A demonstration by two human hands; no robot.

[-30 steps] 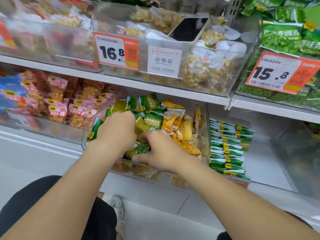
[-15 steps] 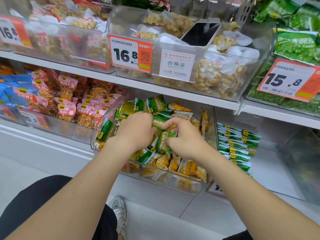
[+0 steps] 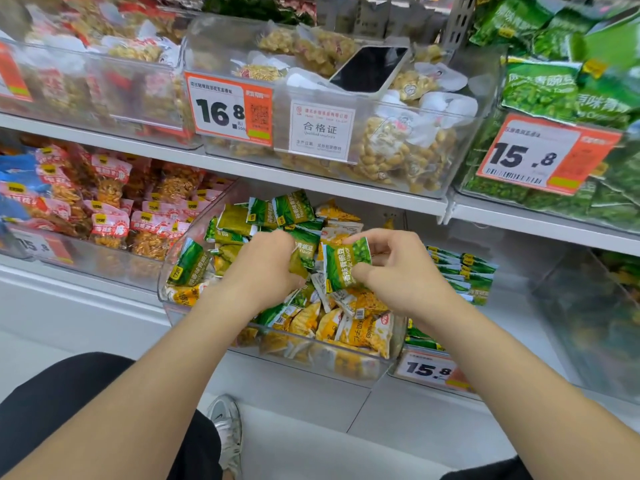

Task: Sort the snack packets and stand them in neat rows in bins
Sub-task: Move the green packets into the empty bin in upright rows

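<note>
A clear plastic bin (image 3: 304, 362) on the lower shelf holds a loose jumble of green pea packets and yellow packets (image 3: 363, 330). My left hand (image 3: 263, 265) is over the middle of the bin and grips a green packet (image 3: 304, 254). Just to its right, my right hand (image 3: 398, 268) pinches another green pea packet (image 3: 344, 263) between thumb and fingers, lifted above the pile. To the right, a second clear bin holds a neat row of green packets (image 3: 460, 275) standing on edge.
Red peanut packets (image 3: 110, 209) fill the bin to the left. The upper shelf carries bins of nut packets with a phone (image 3: 369, 69) lying on top, price tags 16.8 and 15.8, and green pea bags (image 3: 561, 84) at the right. My knee and shoe (image 3: 225, 431) are below.
Both hands have come up out of the pile, each with a green packet; the right hand's packet is now raised and turned face up. The camera has moved closer.
</note>
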